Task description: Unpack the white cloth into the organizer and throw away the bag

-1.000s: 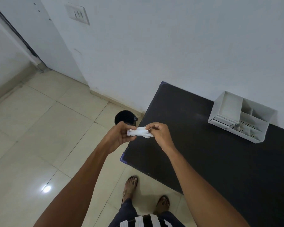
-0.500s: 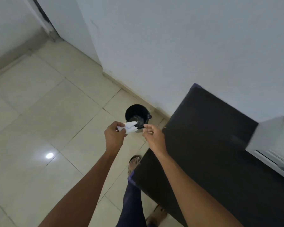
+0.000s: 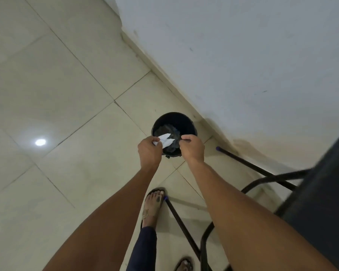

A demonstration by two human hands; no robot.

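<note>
A person looks straight down at their own two arms, which reach out over a black bin (image 3: 186,122) standing on a pale tiled floor (image 3: 53,90) against a white wall (image 3: 243,45). The left hand (image 3: 149,151) is curled shut around a small crumpled white piece (image 3: 165,141), most likely the bag, whose pointed ends stick out past the fingers directly above the bin's opening. The right hand (image 3: 192,148) is closed in a pinch just beside it; whether it holds a clear edge of the bag cannot be made out. Dark, unclear contents lie inside the bin. At right, a black table (image 3: 325,192) is cut off by the frame, its thin legs (image 3: 258,169) showing. A sandalled foot (image 3: 154,202) stands below.
</note>
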